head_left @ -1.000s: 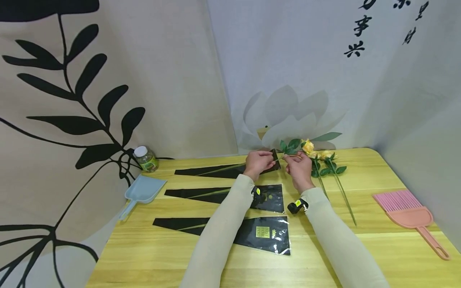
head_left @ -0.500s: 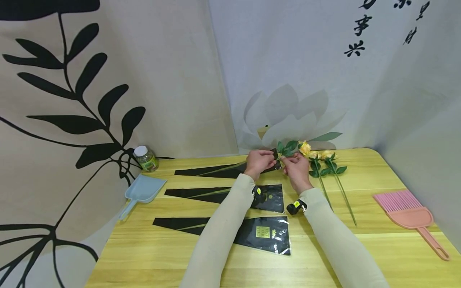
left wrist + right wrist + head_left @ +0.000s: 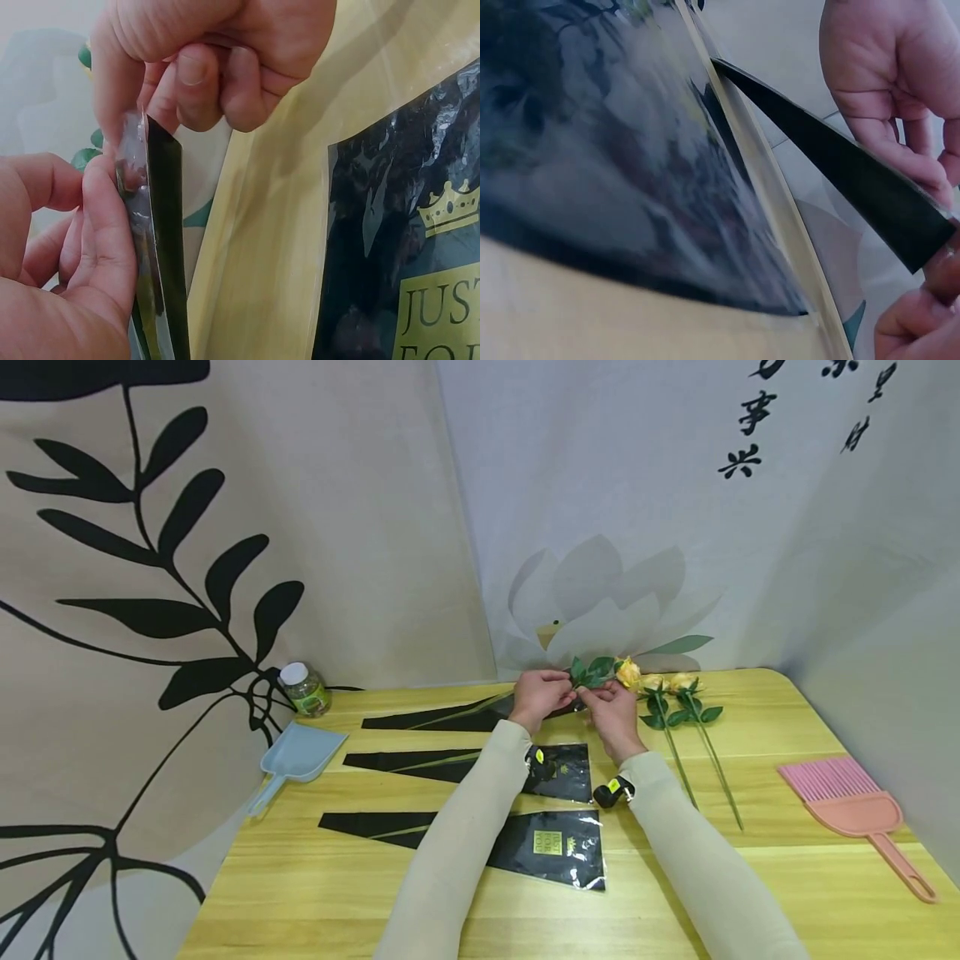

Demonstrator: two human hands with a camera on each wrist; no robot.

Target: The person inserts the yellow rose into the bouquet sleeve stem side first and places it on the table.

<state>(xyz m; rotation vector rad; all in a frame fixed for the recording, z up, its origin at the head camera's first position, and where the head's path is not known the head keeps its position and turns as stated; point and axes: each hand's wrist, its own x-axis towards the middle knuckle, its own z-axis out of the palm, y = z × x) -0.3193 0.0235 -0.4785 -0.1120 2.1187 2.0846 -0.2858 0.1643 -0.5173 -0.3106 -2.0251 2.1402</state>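
At the table's far side my left hand [image 3: 542, 700] pinches the wide mouth of a black, clear-fronted flower sleeve [image 3: 457, 720]. My right hand [image 3: 611, 714], its fingers curled, holds a yellow rose [image 3: 628, 672] by the stem just below its leaves. The stem runs leftward inside the sleeve; head and leaves stay outside. In the left wrist view the left hand [image 3: 67, 255] grips the sleeve edge [image 3: 166, 225], and the right hand [image 3: 217, 60] is close above it. The right wrist view shows the sleeve [image 3: 840, 165] edge-on; the rose is hardly visible there.
Two more sleeves [image 3: 566, 772] [image 3: 510, 856], each with a stem inside, lie nearer. Two loose yellow roses [image 3: 705, 727] lie right of my hand. A blue dustpan [image 3: 303, 753] and lidded jar [image 3: 306, 692] are at left, a pink brush with dustpan [image 3: 855, 802] at right.
My right hand has moved a little left with the rose, bringing its leaves and head closer to the sleeve mouth. My left hand has stayed nearly still.
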